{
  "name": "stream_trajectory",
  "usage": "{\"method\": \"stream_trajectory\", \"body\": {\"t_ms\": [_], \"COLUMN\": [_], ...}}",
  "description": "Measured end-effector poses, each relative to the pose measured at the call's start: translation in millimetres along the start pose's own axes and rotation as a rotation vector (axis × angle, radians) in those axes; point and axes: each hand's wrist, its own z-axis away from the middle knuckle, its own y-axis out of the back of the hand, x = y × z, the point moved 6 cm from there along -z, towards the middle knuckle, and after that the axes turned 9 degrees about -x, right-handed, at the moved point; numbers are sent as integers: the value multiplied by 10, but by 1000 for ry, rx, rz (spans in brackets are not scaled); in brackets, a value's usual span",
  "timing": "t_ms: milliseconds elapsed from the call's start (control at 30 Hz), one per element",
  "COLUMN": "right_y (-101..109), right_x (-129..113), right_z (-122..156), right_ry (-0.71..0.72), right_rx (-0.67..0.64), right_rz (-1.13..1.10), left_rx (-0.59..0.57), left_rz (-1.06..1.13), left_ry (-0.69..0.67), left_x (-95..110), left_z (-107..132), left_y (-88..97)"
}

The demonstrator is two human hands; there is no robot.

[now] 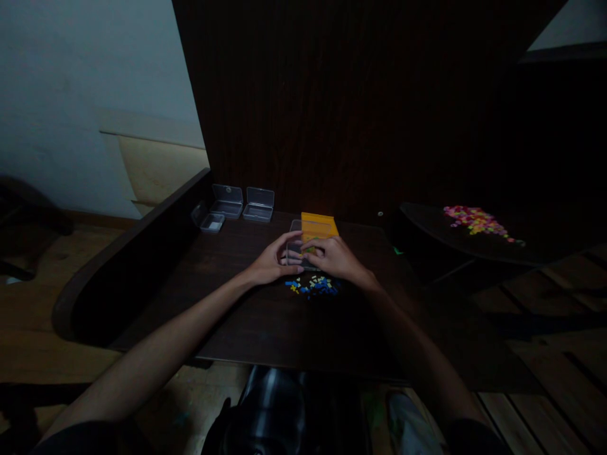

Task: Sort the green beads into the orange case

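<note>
A clear plastic box (294, 249) with its lid up stands on the dark wooden desk. My left hand (275, 260) curves around its left side, thumb and fingers on the walls. My right hand (334, 256) reaches over the box from the right, its fingers pinched together at the opening. Small yellow-green bits (310, 249) show by those fingertips; whether they are held or lie in the box I cannot tell. Just in front of the box lies a loose pile of small blue, yellow and pale pieces (322, 287). Behind the box, an orange-yellow sheet or packet (327, 221) shows partly through the clear lid.
Several small clear boxes with raised lids, such as one clear case (258, 212), stand at the desk's back left. A raised side board (137, 253) bounds the left edge. On a curved shelf (427, 224) to the right lies a heap of pink and yellow pieces (478, 221).
</note>
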Motion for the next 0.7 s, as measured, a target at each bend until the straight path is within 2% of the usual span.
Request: {"method": "stream_trajectory", "body": {"t_ms": [133, 200, 267, 367, 467, 700], "right_y": [63, -9, -157, -395, -548, -622], "right_x": [-82, -157, -221, -237, -209, -154], "right_z": [182, 268, 328, 362, 349, 338], "right_ry": [90, 161, 204, 163, 92, 0], "right_rx": [60, -7, -142, -298, -360, -403], "right_rz": [-106, -143, -132, -23, 82, 233], "left_rx": [23, 47, 74, 98, 118, 119], "left_rz": [6, -4, -23, -45, -65, -98], "left_ry": [-12, -17, -17, -8, 10, 21], "left_x": [9, 17, 22, 21, 13, 12], "left_z": [-8, -8, -4, 3, 12, 23], "left_y": [48, 83, 118, 149, 164, 165]}}
